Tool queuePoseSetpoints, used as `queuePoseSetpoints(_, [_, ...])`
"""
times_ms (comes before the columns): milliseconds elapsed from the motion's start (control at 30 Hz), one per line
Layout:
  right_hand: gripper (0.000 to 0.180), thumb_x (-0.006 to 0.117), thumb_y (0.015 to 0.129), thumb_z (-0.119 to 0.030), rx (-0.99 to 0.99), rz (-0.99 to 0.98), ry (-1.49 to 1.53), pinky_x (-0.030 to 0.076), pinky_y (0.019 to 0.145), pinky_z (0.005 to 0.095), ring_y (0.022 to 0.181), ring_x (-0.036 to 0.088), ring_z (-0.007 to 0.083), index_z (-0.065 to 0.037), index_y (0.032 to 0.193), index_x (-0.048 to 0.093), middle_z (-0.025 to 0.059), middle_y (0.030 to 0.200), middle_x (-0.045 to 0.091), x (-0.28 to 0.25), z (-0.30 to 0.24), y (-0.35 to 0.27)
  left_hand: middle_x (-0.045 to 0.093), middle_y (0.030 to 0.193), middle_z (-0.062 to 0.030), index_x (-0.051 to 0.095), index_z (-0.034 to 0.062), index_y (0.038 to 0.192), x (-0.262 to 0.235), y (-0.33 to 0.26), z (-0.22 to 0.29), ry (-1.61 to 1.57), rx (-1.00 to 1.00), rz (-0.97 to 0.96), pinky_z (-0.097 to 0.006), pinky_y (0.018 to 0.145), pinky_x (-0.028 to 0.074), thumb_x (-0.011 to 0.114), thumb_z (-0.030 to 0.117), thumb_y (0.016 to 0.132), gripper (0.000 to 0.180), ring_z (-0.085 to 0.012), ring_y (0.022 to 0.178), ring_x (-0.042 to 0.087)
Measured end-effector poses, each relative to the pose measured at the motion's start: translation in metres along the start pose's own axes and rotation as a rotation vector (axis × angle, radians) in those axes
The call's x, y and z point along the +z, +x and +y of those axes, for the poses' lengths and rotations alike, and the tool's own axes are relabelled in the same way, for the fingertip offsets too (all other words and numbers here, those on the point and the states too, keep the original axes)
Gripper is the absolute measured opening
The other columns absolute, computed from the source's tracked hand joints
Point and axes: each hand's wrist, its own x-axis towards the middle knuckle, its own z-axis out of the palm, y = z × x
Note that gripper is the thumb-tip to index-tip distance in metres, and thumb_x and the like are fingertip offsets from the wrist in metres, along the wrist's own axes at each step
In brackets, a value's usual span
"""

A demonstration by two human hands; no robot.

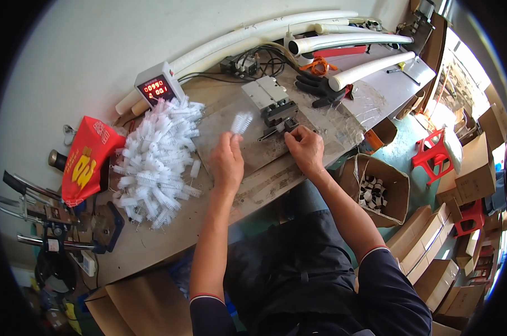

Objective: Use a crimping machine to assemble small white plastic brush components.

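On the worn grey bench (332,126), the left hand (226,162) is raised a little and pinches a small white bristle brush (242,122) between its fingertips, the brush standing upright above the fingers. The right hand (304,148) rests just right of it, fingers curled down at the base of a small metal press (271,101); whether it grips a part there I cannot tell, since the fingertips are hidden. A dark lever (269,135) lies between the two hands, near the press.

Left of the left hand, a large heap of white brushes (155,162) of the same kind covers the bench. Behind the heap stands a grey counter box (158,87) with red digits. Further left lies a red bag (85,159). Long white tubes (276,28) run along the far edge, and black gloves (319,89) lie beside them. Below the bench on the right, an open cardboard box (376,190) holds small pale parts.
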Motion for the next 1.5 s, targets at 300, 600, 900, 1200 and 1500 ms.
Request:
queuePoseSetpoints(300, [0.025, 0.072, 0.085, -0.031, -0.061, 0.040, 0.003, 0.055, 0.073, 0.0458, 0.076, 0.071, 0.0371, -0.006, 0.082, 0.072, 0.0163, 0.075, 0.071, -0.002, 0.007, 0.003, 0.070, 0.090, -0.0193, 0.054, 0.0051, 0.108, 0.034, 0.000, 0.034, 0.165, 0.098, -0.208, -0.053, 0.070, 0.049, 0.054, 0.018, 0.105, 0.014, -0.0431, 0.083, 0.067])
queuePoseSetpoints(600, [0.023, 0.074, 0.084, -0.029, -0.088, 0.048, 0.039, 0.054, 0.069, 0.0431, 0.073, 0.071, 0.0341, -0.006, 0.084, 0.072, 0.0156, 0.073, 0.070, -0.001, 0.011, 0.002, 0.069, 0.097, -0.0176, 0.057, 0.0053, 0.108, 0.056, -0.004, 0.046, 0.148, 0.214, -0.167, -0.051, 0.073, 0.051, 0.057, 0.015, 0.103, 0.011, -0.0414, 0.086, 0.067])
queuePoseSetpoints(900, [0.023, 0.072, 0.085, -0.029, -0.070, 0.022, 0.120, 0.055, 0.072, 0.0463, 0.076, 0.070, 0.0373, -0.006, 0.082, 0.071, 0.0162, 0.075, 0.071, -0.006, 0.006, 0.001, 0.065, 0.094, -0.0169, 0.062, 0.0018, 0.107, 0.027, -0.007, 0.031, 0.305, 0.132, -0.231, -0.046, 0.072, 0.053, 0.057, 0.010, 0.101, 0.012, -0.0351, 0.081, 0.066])
queuePoseSetpoints(1200, [0.022, 0.072, 0.085, -0.029, -0.065, 0.015, 0.110, 0.054, 0.071, 0.0455, 0.075, 0.070, 0.0366, -0.007, 0.083, 0.072, 0.0160, 0.073, 0.070, -0.007, 0.007, 0.000, 0.062, 0.091, -0.0037, 0.064, -0.0012, 0.121, -0.009, -0.012, 0.035, -0.808, -0.599, -0.304, -0.026, 0.053, 0.053, 0.055, 0.011, 0.106, 0.021, -0.0103, 0.063, 0.058])
queuePoseSetpoints(1500, [0.024, 0.072, 0.085, -0.030, -0.085, 0.013, 0.100, 0.052, 0.068, 0.0436, 0.070, 0.069, 0.0343, -0.006, 0.085, 0.073, 0.0157, 0.071, 0.068, -0.004, 0.014, 0.004, 0.062, 0.093, -0.0063, 0.058, 0.0055, 0.116, -0.037, -0.018, 0.003, -1.299, -0.650, -0.285, -0.032, 0.064, 0.055, 0.055, 0.011, 0.106, 0.012, -0.0179, 0.077, 0.062])
